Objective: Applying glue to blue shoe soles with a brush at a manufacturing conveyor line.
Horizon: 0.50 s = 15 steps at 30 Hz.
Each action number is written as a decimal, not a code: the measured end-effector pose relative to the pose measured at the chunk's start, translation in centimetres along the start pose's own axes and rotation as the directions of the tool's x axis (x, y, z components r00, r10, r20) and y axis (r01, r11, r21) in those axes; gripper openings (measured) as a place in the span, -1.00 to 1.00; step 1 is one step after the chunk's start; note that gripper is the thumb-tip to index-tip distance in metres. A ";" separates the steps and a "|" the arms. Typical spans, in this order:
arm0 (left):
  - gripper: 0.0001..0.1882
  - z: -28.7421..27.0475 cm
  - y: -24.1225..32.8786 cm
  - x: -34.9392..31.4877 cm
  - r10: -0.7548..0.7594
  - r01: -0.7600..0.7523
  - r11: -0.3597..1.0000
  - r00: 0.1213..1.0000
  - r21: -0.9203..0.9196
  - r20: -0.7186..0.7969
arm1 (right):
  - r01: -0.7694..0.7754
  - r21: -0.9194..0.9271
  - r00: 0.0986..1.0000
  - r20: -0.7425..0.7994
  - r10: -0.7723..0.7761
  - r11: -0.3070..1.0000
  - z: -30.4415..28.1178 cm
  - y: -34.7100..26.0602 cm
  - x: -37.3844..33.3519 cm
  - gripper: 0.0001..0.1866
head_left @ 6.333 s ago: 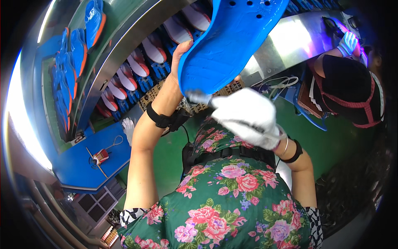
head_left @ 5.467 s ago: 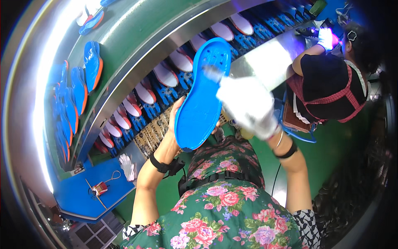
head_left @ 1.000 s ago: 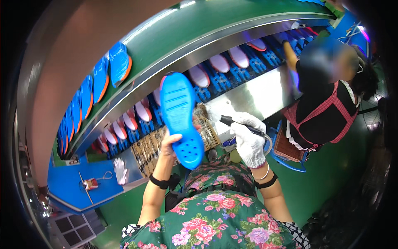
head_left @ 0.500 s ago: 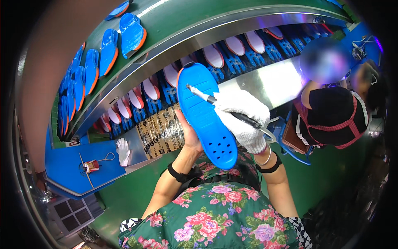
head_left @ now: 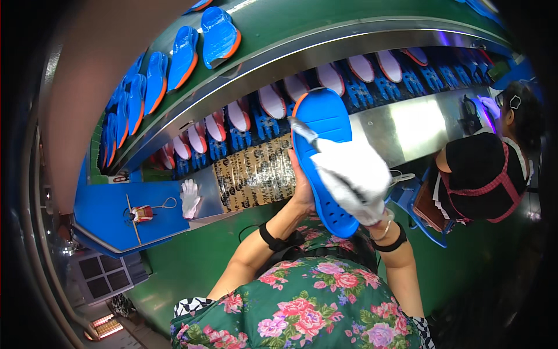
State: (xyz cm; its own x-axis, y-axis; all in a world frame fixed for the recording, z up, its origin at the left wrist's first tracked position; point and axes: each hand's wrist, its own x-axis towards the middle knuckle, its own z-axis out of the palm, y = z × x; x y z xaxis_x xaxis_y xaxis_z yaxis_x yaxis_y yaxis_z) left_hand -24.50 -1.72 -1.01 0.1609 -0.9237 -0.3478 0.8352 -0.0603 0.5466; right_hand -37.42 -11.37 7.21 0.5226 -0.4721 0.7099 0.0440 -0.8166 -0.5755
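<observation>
A blue shoe insole (head_left: 325, 116) with grooves across its upper end and small holes near its lower end is held up before me. My bare left hand (head_left: 300, 187) grips its left edge, with part of the fingers hidden behind it. My right hand (head_left: 356, 177), in a white knitted glove, is closed around a brush (head_left: 304, 131). The brush tip is at the insole's upper left edge; whether it touches there I cannot tell. The gloved hand covers the middle of the insole.
Pink-topped soles (head_left: 271, 102) stand on blue holders in a row behind. Beyond, a green conveyor (head_left: 279, 24) carries blue insoles (head_left: 220, 36) with orange edges. At left, a blue table (head_left: 104, 215) bears a red can and a white glove (head_left: 189, 199). A co-worker (head_left: 479, 174) sits at right.
The brush has gone from the insole's inner surface to its upper left edge. My view has shifted, so most things appear further right. Both hands keep their hold.
</observation>
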 end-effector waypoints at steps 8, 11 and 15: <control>0.27 -1.4 -0.7 0.9 0.039 -0.040 0.999 0.998 0.013 0.055 | 0.082 -0.025 0.991 0.109 -0.079 0.996 0.0 0.5 -0.9 -0.58; 0.27 -2.3 -0.7 1.3 0.047 -0.047 0.998 0.999 -0.036 -0.001 | -0.062 0.167 0.998 0.010 0.061 0.984 -0.1 0.9 -1.5 -0.57; 0.28 -3.7 -0.7 1.6 0.052 -0.057 0.986 0.998 0.157 0.040 | -0.032 0.066 0.999 -0.040 0.035 0.997 0.0 1.1 -1.5 -0.60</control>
State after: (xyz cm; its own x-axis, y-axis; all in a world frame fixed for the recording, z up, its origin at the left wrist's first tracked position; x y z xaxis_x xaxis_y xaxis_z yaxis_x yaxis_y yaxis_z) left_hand -22.93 -1.77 -4.78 0.1824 -0.9401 -0.2881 0.7320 -0.0658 0.6781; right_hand -38.17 -11.53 5.49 0.4890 -0.5136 0.7050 0.0832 -0.7771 -0.6238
